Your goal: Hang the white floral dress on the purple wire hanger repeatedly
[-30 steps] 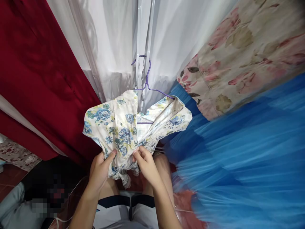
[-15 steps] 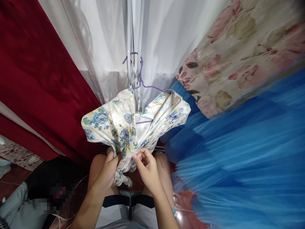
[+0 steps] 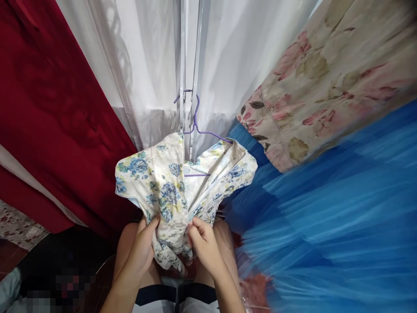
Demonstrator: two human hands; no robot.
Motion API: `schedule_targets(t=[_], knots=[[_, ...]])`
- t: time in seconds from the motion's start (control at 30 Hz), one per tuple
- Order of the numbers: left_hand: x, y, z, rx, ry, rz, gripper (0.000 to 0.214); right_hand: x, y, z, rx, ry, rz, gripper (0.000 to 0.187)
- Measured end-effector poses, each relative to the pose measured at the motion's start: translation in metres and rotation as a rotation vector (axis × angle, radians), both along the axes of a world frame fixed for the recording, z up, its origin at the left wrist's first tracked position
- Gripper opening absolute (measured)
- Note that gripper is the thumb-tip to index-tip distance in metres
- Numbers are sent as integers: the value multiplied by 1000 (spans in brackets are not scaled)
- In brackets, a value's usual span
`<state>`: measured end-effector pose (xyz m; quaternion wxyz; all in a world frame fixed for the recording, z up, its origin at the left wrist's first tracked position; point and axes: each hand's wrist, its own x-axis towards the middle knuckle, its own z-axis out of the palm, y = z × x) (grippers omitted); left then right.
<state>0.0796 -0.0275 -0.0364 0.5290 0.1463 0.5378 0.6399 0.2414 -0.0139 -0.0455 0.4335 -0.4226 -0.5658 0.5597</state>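
A white dress with blue and yellow flowers [image 3: 168, 191] hangs on a purple wire hanger [image 3: 195, 126], its hook caught on a pale metal upright. The back or front opening of the garment gapes in a V, showing its inside. At the left of the waist, my left hand [image 3: 146, 239] is closed on the cloth, thumb on top and fingers behind. My right hand [image 3: 202, 241] pinches the garment at the bottom of the V opening. Below the hands the rest of the fabric hangs bunched between my knees.
White curtains [image 3: 146, 65] hang behind the pale metal posts [image 3: 194, 65]. Dark red cloth [image 3: 74, 130] is on the left. A blue tulle skirt [image 3: 325, 217] and a beige fabric with pink flowers [image 3: 293, 113] crowd the right. Reddish tiles [image 3: 256, 291] show below.
The dress and both hands sit slightly lower in view. My right hand has shifted a little right, and the cloth at the waist is spread wider between the hands.
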Motion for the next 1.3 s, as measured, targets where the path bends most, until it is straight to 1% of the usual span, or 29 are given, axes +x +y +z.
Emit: schedule_targets(t=[0.07,0.1,0.17,0.23,0.3,0.33,0.37,0.4,0.47,0.53,0.6,0.67,0.73,0.8,0.87,0.9,0.93,1.03,1.13,1.2,1.27,1.3], knots=[[-15,1,-5,14,29,26,46,2,-1,1,-22,-6,1,27],[-21,1,-7,40,61,12,45,2,-1,0,-33,3,-8,25],[-30,-1,-10,143,175,-8,48,1,-2,-1,-56,28,-50,20],[-31,-6,-15,259,401,78,60,-3,-3,-2,-84,47,-90,17],[-24,-13,-22,337,707,191,71,-8,-4,-3,-111,58,-102,14],[-19,-16,-27,359,843,189,71,-10,-4,-2,-120,62,-97,14],[-13,-19,-33,378,942,128,68,-13,-5,-2,-130,65,-86,14],[-7,-21,-38,396,999,29,61,-15,-6,-1,-140,70,-72,14],[3,-21,-47,423,1025,-158,45,-18,-8,1,-155,84,-48,16],[10,-19,-52,434,1018,-276,31,-20,-12,2,-156,97,-32,17],[14,-15,-51,432,1035,-360,17,-19,-17,1,-140,114,-33,20],[18,-12,-46,438,1067,-430,8,-16,-21,-2,-115,143,-53,23],[23,-12,-38,453,1105,-487,8,-10,-22,-4,-94,188,-102,25],[29,-13,-31,447,1169,-570,10,-2,-14,-1,-79,244,-180,22],[33,-13,-23,420,1283,-669,11,5,2,10,-55,300,-251,20],[34,-13,-19,409,1355,-713,11,8,14,19,-39,322,-267,19],[34,-12,-14,405,1431,-749,12,10,27,30,-15,339,-267,19],[32,-7,-2,423,1656,-812,17,6,68,73,56,336,-183,17],[29,0,5,402,1844,-881,27,-5,99,112,138,353,-156,16],[27,2,3,366,1928,-954,35,-12,109,127,189,357,-190,16],[24,4,0,370,1951,-1027,38,-16,112,132,229,347,-232,15],[21,6,1,399,1929,-1056,33,-17,111,132,245,339,-238,14]])
